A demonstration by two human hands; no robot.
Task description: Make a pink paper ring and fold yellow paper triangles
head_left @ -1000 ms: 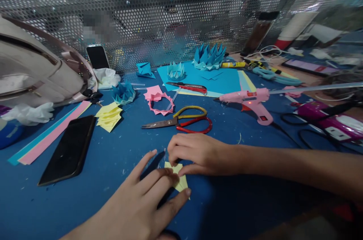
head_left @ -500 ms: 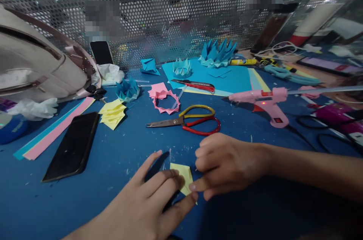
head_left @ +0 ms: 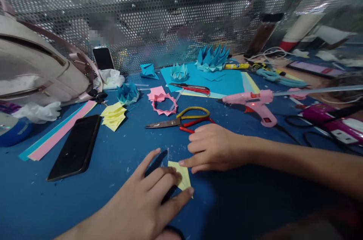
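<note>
Tabletop [head_left: 241, 202]: dark blue, flecked w/ small paper scraps; covers nearly all I see.
Back wall: perforated metal screen [head_left: 170, 13], room behind it blurred, can't tell more.
My left hand [head_left: 141, 206]: flat on tabletop, fingers spread wide, tips pressing the yellow paper [head_left: 181, 175].
My right hand [head_left: 211, 147]: fingers curled narrow, tips touching the paper's right edge; not gripping it.
Yellow paper: small folded piece, lies flat near front centre, between both hands.
Scissors [head_left: 181, 120]: yellow/red handles, just behind right hand.
Pink glue gun [head_left: 253, 102]: right of scissors, on its side.
Pink paper ring [head_left: 163, 104]: behind scissors.
Yellow folded stack [head_left: 114, 116]: left of centre.
Black phone [head_left: 75, 147]: left, face up, beside pink/blue strips [head_left: 56, 132].
Bag [head_left: 36, 70]: far left, pale.
Blue paper crowns [head_left: 211, 58]: at back, by blue sheet [head_left: 227, 81].
</note>
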